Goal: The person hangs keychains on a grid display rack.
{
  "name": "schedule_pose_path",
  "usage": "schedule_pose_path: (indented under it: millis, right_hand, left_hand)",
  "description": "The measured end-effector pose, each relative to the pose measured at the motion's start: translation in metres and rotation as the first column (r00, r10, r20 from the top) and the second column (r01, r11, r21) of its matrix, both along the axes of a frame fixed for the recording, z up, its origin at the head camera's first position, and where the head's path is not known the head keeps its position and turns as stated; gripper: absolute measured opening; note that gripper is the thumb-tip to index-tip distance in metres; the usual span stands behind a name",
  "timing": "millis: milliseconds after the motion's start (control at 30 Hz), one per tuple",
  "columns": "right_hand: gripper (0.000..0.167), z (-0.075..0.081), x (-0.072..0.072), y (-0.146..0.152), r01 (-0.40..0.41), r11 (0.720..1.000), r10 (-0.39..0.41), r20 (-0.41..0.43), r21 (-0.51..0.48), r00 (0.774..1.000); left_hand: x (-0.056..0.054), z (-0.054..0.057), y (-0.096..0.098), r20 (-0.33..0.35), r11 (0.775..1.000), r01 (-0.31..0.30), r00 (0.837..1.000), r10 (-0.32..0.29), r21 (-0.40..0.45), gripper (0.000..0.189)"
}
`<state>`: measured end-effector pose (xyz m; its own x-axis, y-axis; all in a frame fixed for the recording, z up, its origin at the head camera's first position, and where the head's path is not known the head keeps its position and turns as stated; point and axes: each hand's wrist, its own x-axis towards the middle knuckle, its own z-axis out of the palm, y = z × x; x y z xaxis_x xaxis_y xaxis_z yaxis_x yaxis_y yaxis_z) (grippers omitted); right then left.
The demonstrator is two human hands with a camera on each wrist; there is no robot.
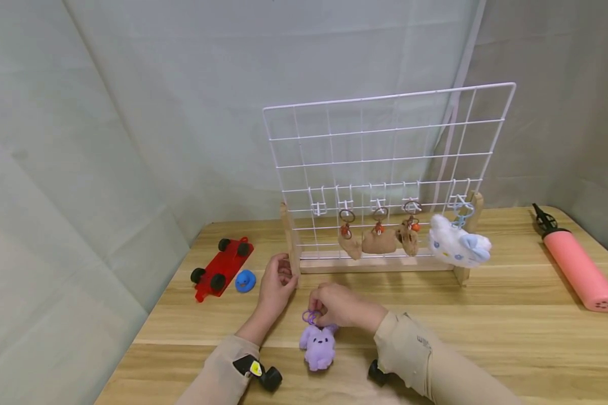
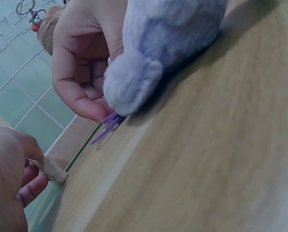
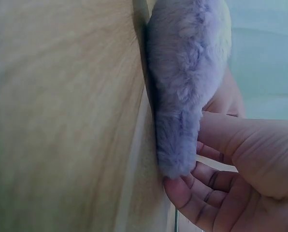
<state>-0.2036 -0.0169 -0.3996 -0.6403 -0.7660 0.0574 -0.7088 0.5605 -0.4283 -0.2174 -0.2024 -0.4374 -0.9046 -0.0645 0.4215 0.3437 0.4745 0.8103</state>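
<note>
A purple plush keychain [image 1: 319, 347] lies face up on the wooden table, its purple ring [image 1: 309, 316] at the head end. My right hand [image 1: 342, 305] pinches it by the top, near one ear; in the left wrist view a fingertip meets the purple clasp [image 2: 108, 126]. My left hand [image 1: 276, 284] grips the wooden foot [image 2: 54, 169] at the left end of a white wire grid rack [image 1: 395, 129]. On the rack's hooks hang several brown plush keychains [image 1: 378, 242] and a white plush keychain with blue ears [image 1: 458, 242]. The leftmost hook [image 1: 318, 208] carries nothing.
Left of my left hand are a small blue duck [image 1: 245, 281] and a red toy piece with black wheels [image 1: 224, 267]. A pink hand pump [image 1: 580, 270] with a black nozzle lies at the table's right side. Pale curtains hang behind.
</note>
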Motion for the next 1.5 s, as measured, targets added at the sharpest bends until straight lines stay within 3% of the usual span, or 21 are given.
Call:
schedule_pose_path:
  millis: [567,967,1300,1500]
  right_hand:
    - [0.016,0.0,-0.002,0.004,-0.011,0.997,0.018,0.093,-0.078,0.996]
    - [0.011,0.01,-0.002,0.019,0.044,0.986,-0.008,0.213,-0.162,0.977]
    - [0.007,0.021,0.0,0.028,0.057,0.974,0.0,0.252,-0.22,0.968]
    - [0.004,0.031,0.002,0.031,0.042,0.969,0.015,0.226,-0.245,0.974]
  left_hand:
    - [0.001,0.001,0.001,0.014,1.0,-0.012,1.0,0.012,0.006,0.046]
    - [-0.001,0.001,0.001,0.03,1.0,-0.014,0.999,0.013,0.009,0.046]
    - [0.0,0.001,0.001,0.007,1.0,-0.015,1.0,0.015,-0.012,0.046]
    - [0.0,0.0,0.0,0.005,1.0,-0.013,1.0,0.013,-0.016,0.046]
